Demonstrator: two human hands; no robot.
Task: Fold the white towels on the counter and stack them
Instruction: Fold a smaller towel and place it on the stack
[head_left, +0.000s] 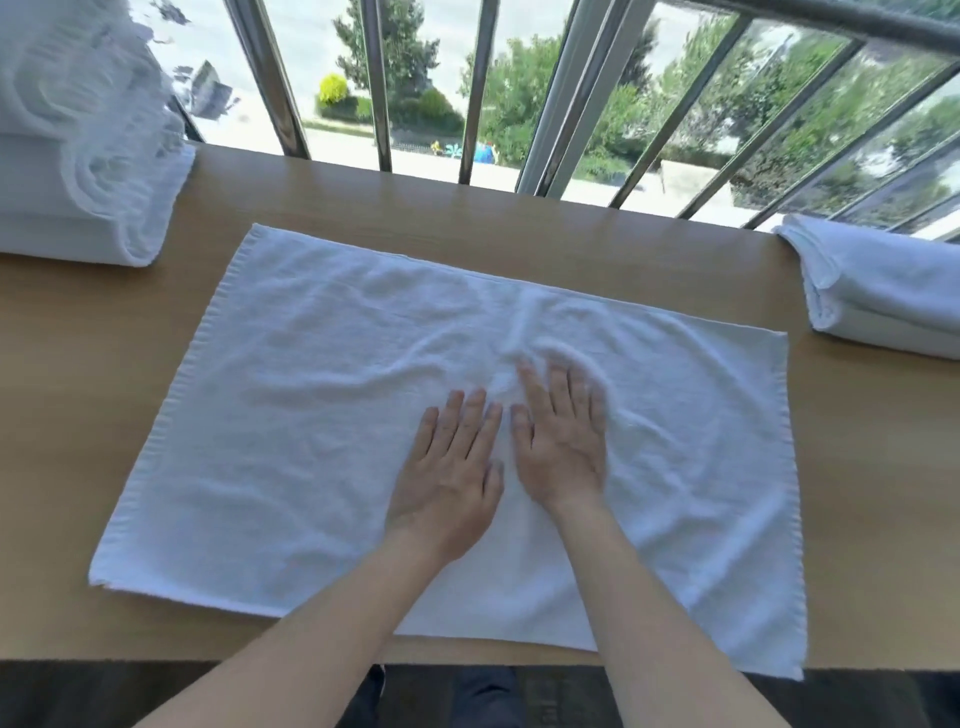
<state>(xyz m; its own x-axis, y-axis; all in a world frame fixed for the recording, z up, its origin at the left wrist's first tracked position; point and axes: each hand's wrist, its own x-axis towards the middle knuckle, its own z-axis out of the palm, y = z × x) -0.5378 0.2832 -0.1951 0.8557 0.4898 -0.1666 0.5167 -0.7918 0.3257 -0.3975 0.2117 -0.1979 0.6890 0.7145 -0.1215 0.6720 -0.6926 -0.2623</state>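
A white towel (291, 415) lies spread flat on the wooden counter (62, 415), wrinkled near its middle, its near right corner hanging over the front edge. My left hand (447, 478) and my right hand (561, 441) rest side by side, palms down with fingers straight, on the towel's centre. A tall pile of white towels (67, 156) stands at the far left. A folded white towel stack (883, 291) sits at the far right.
Metal window bars (472, 93) run along the back of the counter, with trees and a street outside. The counter's front edge (156, 652) is close to my body, dark floor below it.
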